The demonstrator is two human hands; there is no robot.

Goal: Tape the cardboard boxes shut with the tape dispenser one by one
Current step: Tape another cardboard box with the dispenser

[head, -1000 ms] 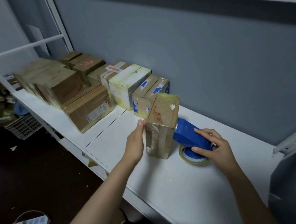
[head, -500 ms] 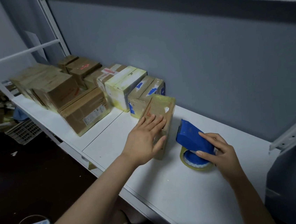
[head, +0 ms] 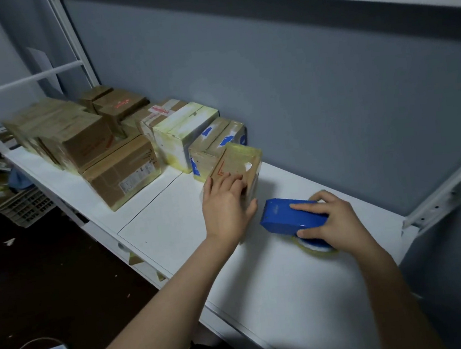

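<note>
The small brown cardboard box [head: 240,160], glossy with yellowed tape, stands on the white shelf top [head: 291,281] at the near end of a row of cartons along the grey wall [head: 315,103], close against a brown carton with blue patches [head: 220,138]. It looks tilted, though blur makes that uncertain. The left hand [head: 225,206] lies on its upper face, fingers flat and thumb against the near side, pressing rather than clutching. The right hand [head: 335,220] is curled round the blue plastic tape dispenser [head: 287,215], which rests just beside the box over its yellowish tape roll [head: 316,247]. With only a flat palm holding it, so light a box may well slide or tip once tape is dragged across it. The strip could also catch the neighbouring carton, and the dispenser's cutting edge would pass near the left thumb. As for writing, the box bears an angular red mark and a white scrap, neither legible. A red-and-white sticker [head: 160,109] and a white printed label [head: 131,184] on farther cartons are too small to read.
</note>
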